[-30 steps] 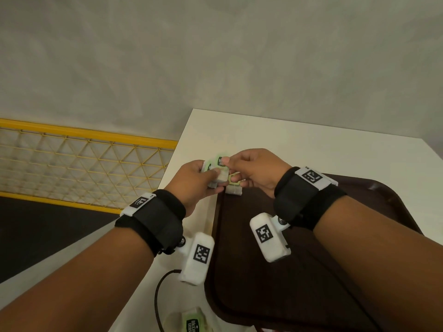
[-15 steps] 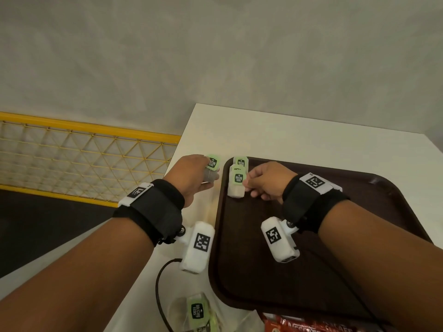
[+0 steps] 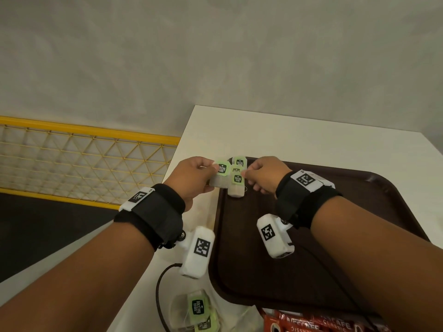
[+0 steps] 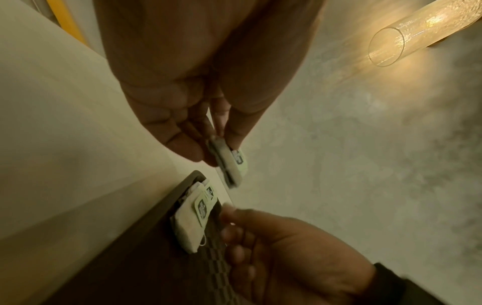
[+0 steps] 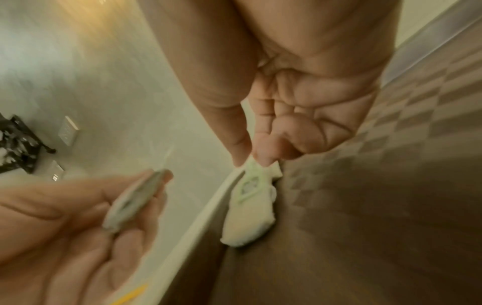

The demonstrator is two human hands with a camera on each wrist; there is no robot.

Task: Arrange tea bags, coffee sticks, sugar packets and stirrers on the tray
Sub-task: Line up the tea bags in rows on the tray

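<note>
The dark brown tray (image 3: pixel 311 259) lies on the white table (image 3: pixel 287 135). Tea bags with green tags (image 3: pixel 236 185) are stacked in the tray's far left corner, seen also in the left wrist view as tea bags (image 4: pixel 193 218). My left hand (image 3: pixel 213 167) pinches another tea bag (image 3: pixel 221 169) between thumb and fingers, just over the tray's left rim; this held tea bag (image 4: pixel 231 163) hangs above the stack. My right hand (image 3: pixel 244 174) is at the stack's right side, and its thumb and forefinger (image 5: pixel 247 163) pinch the green tag of the top tea bag (image 5: pixel 250 214).
More tea bags (image 3: pixel 199 307) lie on the table by the tray's near left corner, beside a black cable (image 3: pixel 158 295). Red coffee sticks (image 3: pixel 323 325) lie at the near edge. A yellow mesh railing (image 3: pixel 84 164) stands left of the table; a grey wall is behind.
The hands parted from one shared bundle; the right one laid a tea bag on the stack in the tray corner. My left hand has moved back right towards the stack with its tea bag.
</note>
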